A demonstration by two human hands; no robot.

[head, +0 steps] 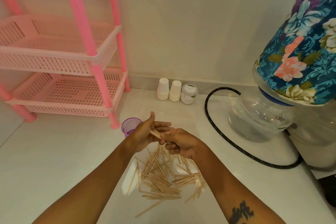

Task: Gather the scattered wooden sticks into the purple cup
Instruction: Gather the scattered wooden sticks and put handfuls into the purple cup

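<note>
Above the heap on the white counter [54,151], the person's two hands met. The left hand [145,132] was half open, palm turned inward and thumb raised, with a small bundle of sticks [155,133] lying across its fingers; the right hand [180,143] was curled shut, pinching the near end of that same bundle, and it seemed to hold another stick or two pointing down from the fist, though the knuckles hid that part. The bundle's long axis ran from the right hand up and leftward, so that its far end pointed toward the purple cup [130,125]. That cup stood upright just beyond and to the left of the left hand, touching or nearly touching the wrist in this view, and the left hand was plainly the nearer of the two. Its mesh wall and open mouth showed, but the hand covered its right side, and I could not tell whether any sticks were already inside. Nearer the person, below and between the forearms, the scattered wooden sticks [163,178] lay in a loose crisscross pile, some under the right wrist. From that I judged most of the work was not yet done. Further off stood a pink rack [60,56], two paper cups [169,89] and a small jar [188,93] by the wall.
</note>
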